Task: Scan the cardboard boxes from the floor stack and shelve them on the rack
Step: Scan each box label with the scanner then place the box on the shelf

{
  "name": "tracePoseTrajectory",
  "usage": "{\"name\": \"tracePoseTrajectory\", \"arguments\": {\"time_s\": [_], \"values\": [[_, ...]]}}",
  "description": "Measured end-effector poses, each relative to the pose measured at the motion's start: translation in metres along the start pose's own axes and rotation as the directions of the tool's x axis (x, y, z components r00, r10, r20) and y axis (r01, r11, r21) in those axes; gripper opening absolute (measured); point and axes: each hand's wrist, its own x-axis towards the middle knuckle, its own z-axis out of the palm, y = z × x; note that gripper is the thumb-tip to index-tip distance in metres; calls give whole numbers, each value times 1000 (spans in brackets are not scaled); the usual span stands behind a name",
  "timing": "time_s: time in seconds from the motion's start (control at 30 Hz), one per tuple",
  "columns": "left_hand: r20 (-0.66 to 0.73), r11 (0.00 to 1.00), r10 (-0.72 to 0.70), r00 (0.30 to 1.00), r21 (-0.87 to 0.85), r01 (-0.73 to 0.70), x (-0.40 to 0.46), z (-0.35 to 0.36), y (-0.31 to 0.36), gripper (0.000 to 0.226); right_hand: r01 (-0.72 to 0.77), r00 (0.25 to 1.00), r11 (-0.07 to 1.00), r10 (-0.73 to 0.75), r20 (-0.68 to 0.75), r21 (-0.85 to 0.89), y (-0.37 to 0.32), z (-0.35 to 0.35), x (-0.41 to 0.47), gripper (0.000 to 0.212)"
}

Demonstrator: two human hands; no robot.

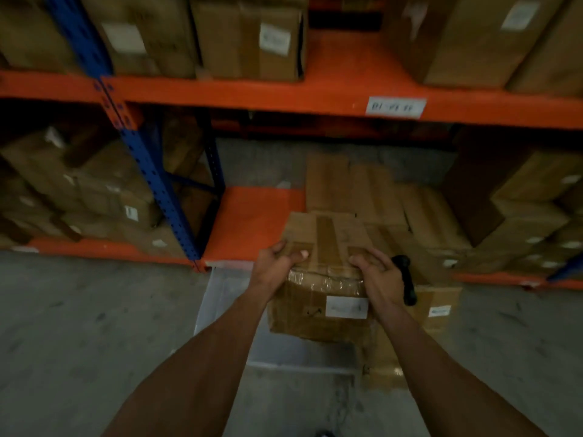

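Observation:
I hold a taped cardboard box (325,247) with a white label on its near face, raised in front of the bottom shelf (249,222) of the orange and blue rack. My left hand (277,258) grips the box's near left top edge. My right hand (377,268) grips the near right top edge and also carries a black handheld scanner (405,279), which sticks out to the right of the hand. More cardboard boxes (435,307) of the floor stack sit below and right of the held box, partly hidden by it.
Flat boxes (372,190) lie on the bottom shelf to the right of its bare orange part. A blue upright (157,184) stands at the left. The orange beam (284,96) of the upper shelf crosses overhead, loaded with boxes (249,36). A pale sheet (227,304) lies on the concrete floor.

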Motion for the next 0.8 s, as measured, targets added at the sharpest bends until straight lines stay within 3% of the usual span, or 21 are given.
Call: {"name": "tracePoseTrajectory", "arguments": {"time_s": [0.23,0.47,0.8], "values": [[27,985,166,986,32,-167,-68,-2,115,83,198,978,978,-193,-76,60,-107,-45,-75,49],[29,932,356,934,59,-357,-112,10,219,86,345,928,934,-324,-186,96,-203,-92,-125,44],[23,825,565,825,-1,-565,-84,31,333,83,509,860,835,-479,-178,210,-320,-110,-77,47]]}}
